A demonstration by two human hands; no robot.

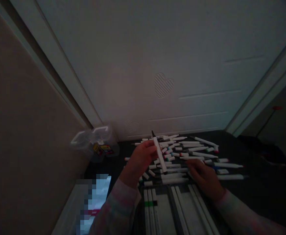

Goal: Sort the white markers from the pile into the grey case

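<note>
My left hand (141,160) grips a white marker (160,155) between thumb and fingers. The marker tilts upward, and its dark tip is bare. Below and beyond it spreads a pile of white markers (203,154) and loose caps (175,154), some caps with coloured ends. My right hand (204,176) rests low over the right side of the pile, fingers curled together; what is between them, if anything, is hidden. In front of both hands lies a dark marker case (172,209), with several capped white markers (150,212) standing in its rows, some banded green or black.
Clear plastic boxes (105,138) stand at the left against the wall. A lit screen (97,195), partly blurred out, lies at the lower left. Behind the dark table (262,195) rises a white panel (133,65) with a raised heart.
</note>
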